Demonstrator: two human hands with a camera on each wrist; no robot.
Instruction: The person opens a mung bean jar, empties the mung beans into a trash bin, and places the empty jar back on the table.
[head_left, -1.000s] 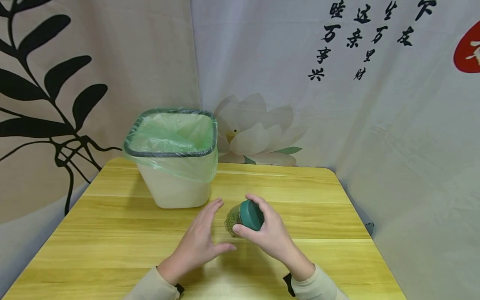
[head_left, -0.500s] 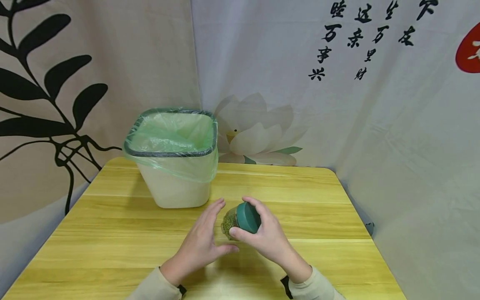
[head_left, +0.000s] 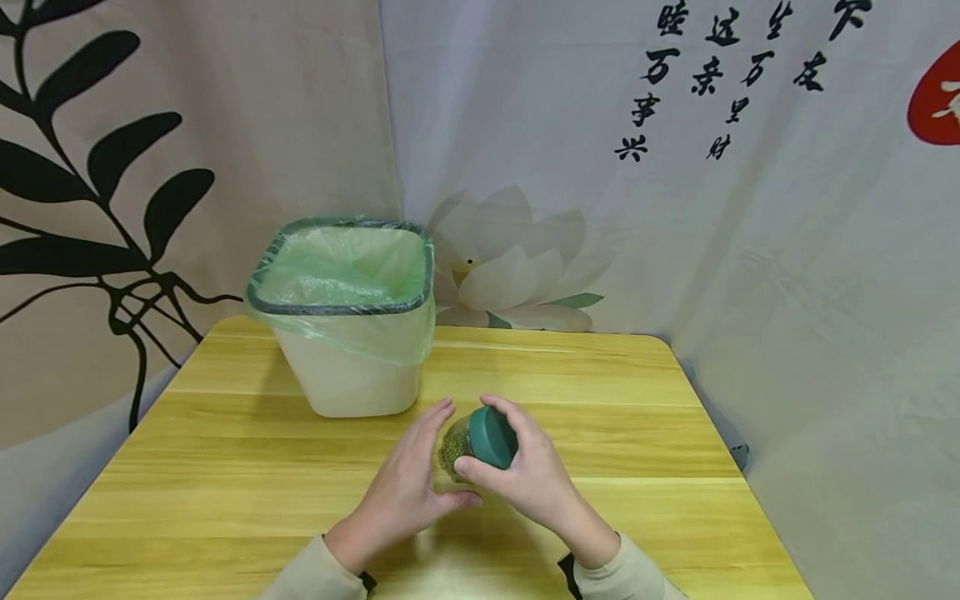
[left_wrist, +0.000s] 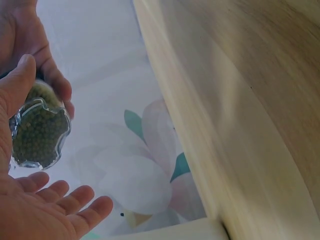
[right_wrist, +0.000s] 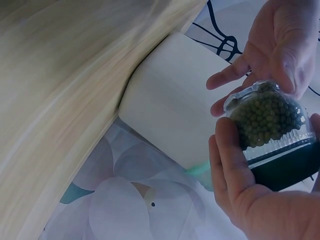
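A small clear jar (head_left: 454, 451) filled with round green beans lies tilted in the air above the table, its base toward the left. My right hand (head_left: 538, 482) grips it round the dark green lid (head_left: 494, 437), thumb on the near side and fingers on the far side. Beside the base, my left hand (head_left: 405, 483) is spread with thumb and fingers apart, holding nothing. The left wrist view shows the wavy-edged base of the jar (left_wrist: 42, 132) between that thumb and fingers. In the right wrist view the beans (right_wrist: 265, 117) rest against the clear wall, and the lid (right_wrist: 290, 162) is on.
A white bin (head_left: 367, 379) with a green plastic liner (head_left: 345, 267) stands at the back left of the wooden table (head_left: 600, 417). Behind the table hangs a pale cloth (head_left: 525, 100) printed with a flower and black characters.
The right hand and jar have shifted a little left and nearer to me. My left hand has edged slightly right, so the gap between it and the jar is narrower.
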